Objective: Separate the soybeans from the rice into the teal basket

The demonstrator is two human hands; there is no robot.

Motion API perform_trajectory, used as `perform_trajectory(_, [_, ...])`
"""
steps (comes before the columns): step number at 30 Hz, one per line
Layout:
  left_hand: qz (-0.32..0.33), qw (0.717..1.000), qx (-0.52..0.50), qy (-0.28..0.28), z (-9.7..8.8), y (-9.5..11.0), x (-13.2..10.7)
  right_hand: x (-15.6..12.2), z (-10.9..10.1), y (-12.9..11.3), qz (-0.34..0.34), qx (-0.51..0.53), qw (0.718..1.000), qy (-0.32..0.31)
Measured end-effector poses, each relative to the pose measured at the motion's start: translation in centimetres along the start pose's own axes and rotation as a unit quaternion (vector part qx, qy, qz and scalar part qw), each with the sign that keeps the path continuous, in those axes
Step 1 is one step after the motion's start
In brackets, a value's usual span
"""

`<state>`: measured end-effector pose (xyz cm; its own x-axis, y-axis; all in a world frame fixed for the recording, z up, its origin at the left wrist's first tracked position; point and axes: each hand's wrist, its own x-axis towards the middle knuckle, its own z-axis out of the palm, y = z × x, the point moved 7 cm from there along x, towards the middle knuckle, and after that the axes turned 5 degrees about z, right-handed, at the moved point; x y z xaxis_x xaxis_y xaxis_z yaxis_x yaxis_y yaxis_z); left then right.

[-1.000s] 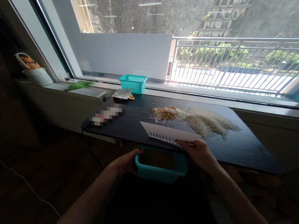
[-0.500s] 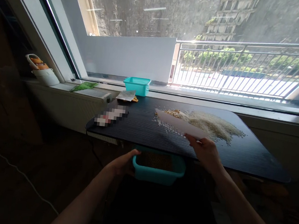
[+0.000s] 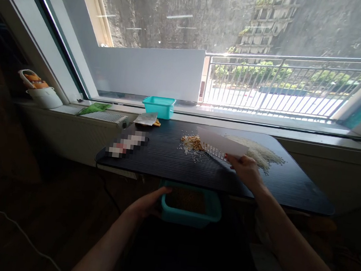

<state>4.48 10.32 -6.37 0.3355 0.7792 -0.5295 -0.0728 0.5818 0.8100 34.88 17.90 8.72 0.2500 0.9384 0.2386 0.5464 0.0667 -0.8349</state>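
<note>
My left hand [image 3: 151, 202] is closed on the left end of a teal plastic bin [image 3: 187, 218], just below the table's front edge. Brownish grains [image 3: 189, 198] fill part of this bin. In my right hand [image 3: 246, 168] is a pale flat sheet with a row of slots along its lower edge [image 3: 221, 143], tilted over the table. Left of the sheet lies a small heap of yellow kernels [image 3: 193, 142], with white grains scattered round it. A wide pile of white rice-like grains [image 3: 259, 153] spreads behind and right of the sheet, which hides part of it.
The dark table [image 3: 161, 159] stands against the window. Another teal bin [image 3: 159, 107] is at its back, near a pale packet [image 3: 146, 118]. A blurred-out object [image 3: 127, 144] lies at the left. A radiator with a green cloth [image 3: 95, 108] and a white pot [image 3: 46, 96] stand further left.
The slotted sheet has lifted and shifted rightward off the yellow kernels, which now show more fully. My left hand keeps its hold on the bin. The whole view has shifted slightly.
</note>
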Motion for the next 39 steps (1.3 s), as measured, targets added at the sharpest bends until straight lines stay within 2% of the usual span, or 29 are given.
perform_trajectory(10, [0.008, 1.0, 0.002, 0.009, 0.0, 0.1, -0.1, 0.3, 0.8, -0.1, 0.005, 0.015, 0.999, -0.04])
perform_trajectory(20, [0.001, 1.0, -0.007, 0.003, -0.1, -0.1, 0.3, -1.0, 0.0, 0.0, 0.012, 0.002, 0.998, -0.059])
perform_trajectory(28, [-0.009, 1.0, -0.011, 0.004, -0.1, 0.0, 0.3, -1.6, 0.0, -0.2, 0.012, 0.035, 0.996, -0.077])
perform_trajectory(34, [-0.008, 1.0, -0.023, -0.007, 0.5, 0.3, 0.1, -2.4, -2.2, -0.5, 0.045, 0.068, 0.996, -0.032])
perform_trajectory(39, [-0.015, 0.999, -0.029, -0.029, 1.4, 0.3, 0.3, -3.2, -3.6, -0.2, 0.065, 0.054, 0.996, -0.028])
